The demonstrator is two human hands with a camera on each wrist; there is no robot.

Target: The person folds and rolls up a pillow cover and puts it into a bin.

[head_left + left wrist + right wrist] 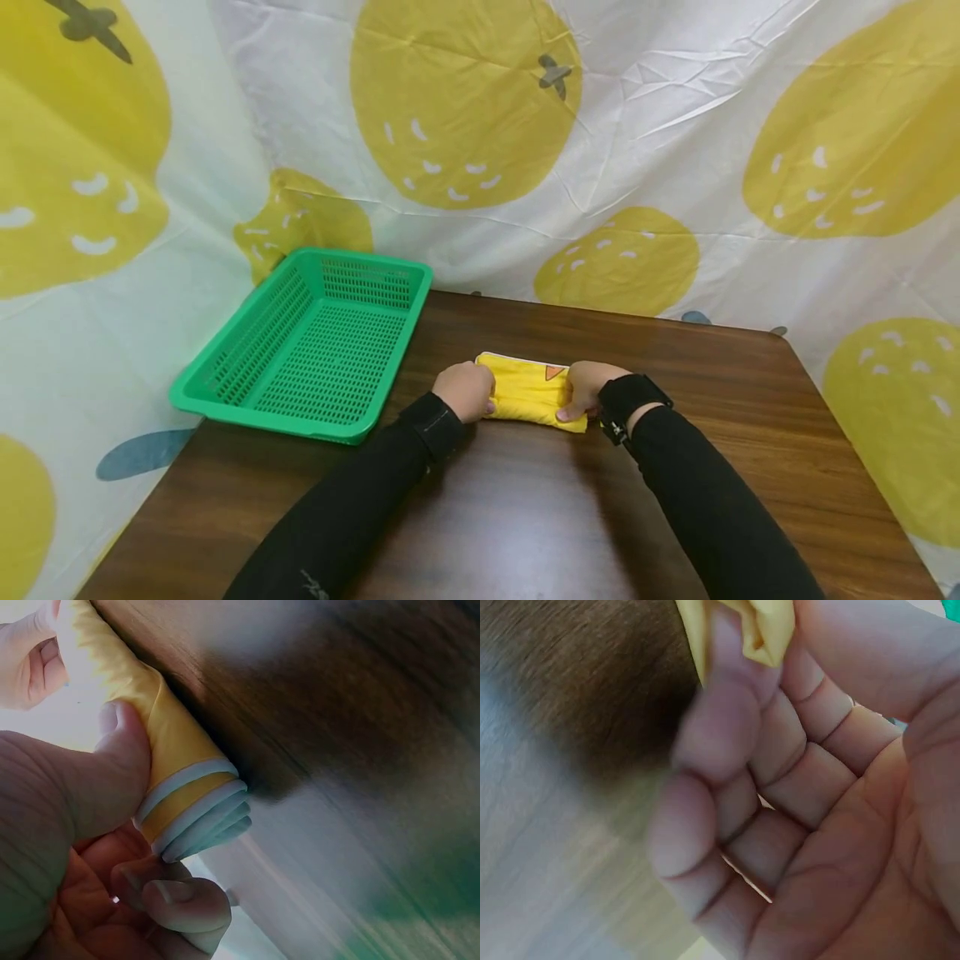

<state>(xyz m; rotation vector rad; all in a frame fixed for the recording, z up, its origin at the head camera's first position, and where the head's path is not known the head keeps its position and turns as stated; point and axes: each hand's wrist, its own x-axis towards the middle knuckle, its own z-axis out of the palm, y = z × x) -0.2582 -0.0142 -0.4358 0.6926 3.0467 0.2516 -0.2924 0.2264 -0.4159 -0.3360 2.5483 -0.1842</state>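
A folded yellow cloth [521,390] lies on the table between both hands, a thin white edge along its far side and an orange triangle near its right end. At its left end, my left hand [465,390] pinches the cloth. The left wrist view shows that thumb on top of the yellow cloth [176,735], whose stacked layers end in white edging. My right hand [591,387] grips the other end, thumb on the near side. From the right wrist, only a yellow corner [769,634] shows between thumb and forefinger; the other fingers are loosely curled.
A green plastic basket [417,287] with slotted walls stands at the table's left side, nothing inside it. The brown wooden table [735,400] ends at a white curtain [645,167] with yellow fruit prints, which hangs behind and to the sides.
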